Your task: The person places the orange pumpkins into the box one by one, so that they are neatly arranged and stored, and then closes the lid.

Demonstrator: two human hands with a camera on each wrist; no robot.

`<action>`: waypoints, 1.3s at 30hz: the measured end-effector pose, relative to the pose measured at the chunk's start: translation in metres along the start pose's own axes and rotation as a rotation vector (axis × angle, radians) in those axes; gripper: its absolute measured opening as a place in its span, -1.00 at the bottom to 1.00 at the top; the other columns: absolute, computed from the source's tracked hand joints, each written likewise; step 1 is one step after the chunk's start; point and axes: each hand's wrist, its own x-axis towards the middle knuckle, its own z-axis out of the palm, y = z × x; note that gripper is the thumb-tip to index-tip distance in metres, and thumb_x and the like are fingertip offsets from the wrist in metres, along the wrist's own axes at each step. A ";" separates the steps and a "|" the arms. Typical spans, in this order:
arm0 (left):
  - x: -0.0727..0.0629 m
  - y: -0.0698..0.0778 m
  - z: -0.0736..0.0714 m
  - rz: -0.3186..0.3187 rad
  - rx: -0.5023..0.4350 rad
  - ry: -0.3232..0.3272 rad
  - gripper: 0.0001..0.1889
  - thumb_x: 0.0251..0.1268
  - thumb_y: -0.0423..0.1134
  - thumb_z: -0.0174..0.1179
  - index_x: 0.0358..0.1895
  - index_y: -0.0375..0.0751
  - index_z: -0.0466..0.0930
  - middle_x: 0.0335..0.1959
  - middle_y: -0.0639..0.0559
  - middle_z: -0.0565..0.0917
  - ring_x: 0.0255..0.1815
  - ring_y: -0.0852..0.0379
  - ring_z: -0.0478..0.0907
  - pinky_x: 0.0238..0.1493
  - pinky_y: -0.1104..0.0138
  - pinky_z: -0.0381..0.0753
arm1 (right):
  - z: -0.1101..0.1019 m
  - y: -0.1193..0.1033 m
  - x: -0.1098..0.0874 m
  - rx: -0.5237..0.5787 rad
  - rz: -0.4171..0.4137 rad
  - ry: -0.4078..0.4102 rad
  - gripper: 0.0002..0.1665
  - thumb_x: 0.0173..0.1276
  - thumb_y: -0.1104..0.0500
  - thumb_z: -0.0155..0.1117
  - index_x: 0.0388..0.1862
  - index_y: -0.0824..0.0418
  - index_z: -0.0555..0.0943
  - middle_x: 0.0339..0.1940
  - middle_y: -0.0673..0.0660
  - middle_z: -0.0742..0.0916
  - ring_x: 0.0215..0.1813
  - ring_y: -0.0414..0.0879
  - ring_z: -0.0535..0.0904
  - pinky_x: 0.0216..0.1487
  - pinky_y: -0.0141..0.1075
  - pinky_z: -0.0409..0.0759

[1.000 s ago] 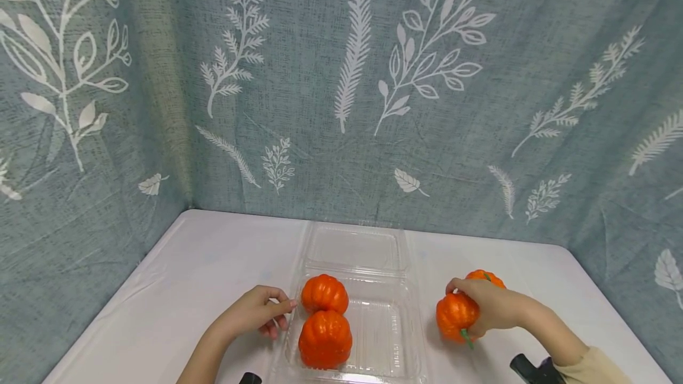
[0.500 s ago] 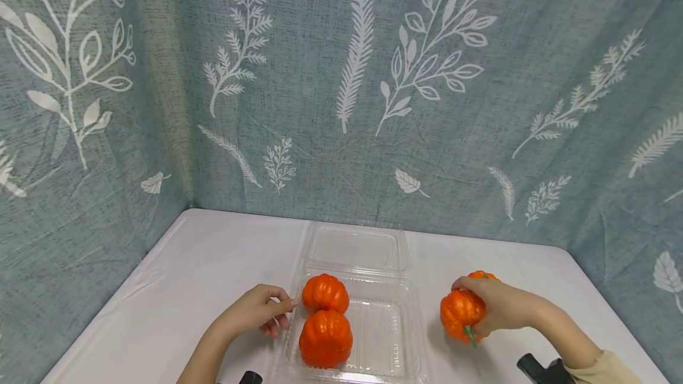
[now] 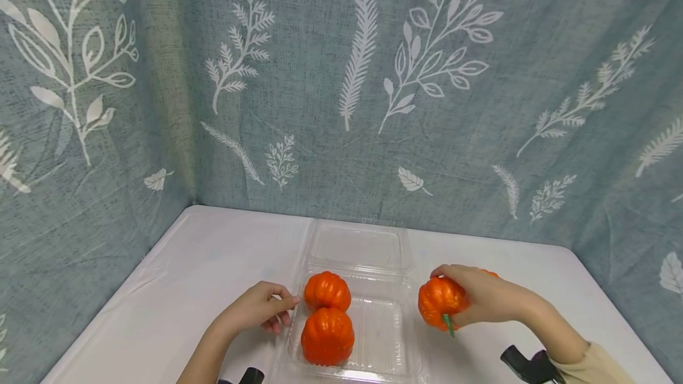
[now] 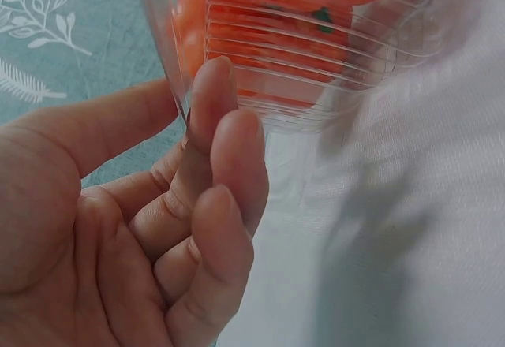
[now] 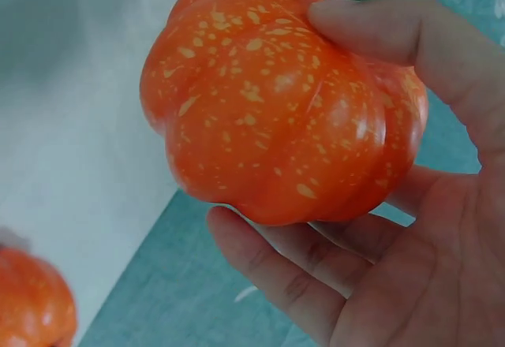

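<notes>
The left hand [image 3: 261, 310] is at the left side of the clear plastic container [image 3: 376, 336], its fingers bent and nearly closed, thumb and fingertips pinching the rim of the container's side wall. The right hand [image 3: 482, 298], just right of the container, is curled round an orange pumpkin [image 3: 443, 301], opened only as wide as the pumpkin needs: the thumb presses near the green stem [image 3: 448, 325] and the other fingers support it from the opposite side. Two more pumpkins sit inside the container along its left side, the far pumpkin [image 3: 326, 291] touching the near pumpkin [image 3: 327, 336]; the lid [image 3: 356, 248] lies open at the container's far side. Further right of the container, another pumpkin [image 3: 490, 273] shows only as a sliver behind the right hand. In the right wrist view an orange pumpkin at lower left is cut off by the frame, and some fingertips are hidden behind the held one. In the left wrist view, the orange shapes behind the container's ribbed wall are distorted. Dark wrist devices [image 3: 528, 365] are partly out of frame
</notes>
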 end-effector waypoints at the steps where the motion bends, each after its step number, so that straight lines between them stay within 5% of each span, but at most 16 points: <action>1: 0.000 0.000 0.000 -0.001 0.000 0.001 -0.70 0.31 -0.14 0.10 -0.41 -0.37 0.52 -0.66 0.00 0.60 -0.73 0.25 0.44 -0.60 0.37 0.54 | 0.000 -0.003 0.001 -0.005 -0.009 0.008 -0.31 -0.04 0.03 0.45 0.09 0.09 0.40 -0.09 -0.08 0.57 -0.14 -0.22 0.47 -0.21 -0.34 0.51; 12: 0.000 0.002 0.002 -0.020 0.017 0.012 -0.70 0.30 -0.13 0.11 -0.41 -0.36 0.52 -0.66 0.01 0.60 -0.73 0.24 0.44 -0.59 0.34 0.56 | 0.010 -0.028 0.027 0.153 -0.061 0.001 -0.32 0.01 0.19 0.38 0.16 0.04 0.38 0.00 -0.08 0.56 -0.05 -0.18 0.50 -0.09 -0.34 0.52; 21: 0.000 0.001 0.003 -0.023 0.005 0.008 -0.69 0.31 -0.12 0.10 -0.41 -0.36 0.52 -0.66 0.00 0.61 -0.73 0.24 0.45 -0.58 0.34 0.57 | 0.019 -0.034 0.049 0.107 -0.156 0.019 -0.31 0.05 0.18 0.37 0.19 0.17 0.37 0.04 0.03 0.56 -0.03 -0.12 0.50 -0.07 -0.33 0.53; 39: 0.000 0.002 0.002 -0.030 0.008 0.012 -0.70 0.30 -0.13 0.11 -0.41 -0.36 0.52 -0.65 -0.01 0.61 -0.72 0.22 0.45 -0.58 0.32 0.57 | 0.053 -0.029 0.070 0.009 -0.142 0.027 -0.24 0.01 0.17 0.40 0.21 0.29 0.36 -0.01 0.07 0.57 -0.03 -0.10 0.49 -0.01 -0.26 0.52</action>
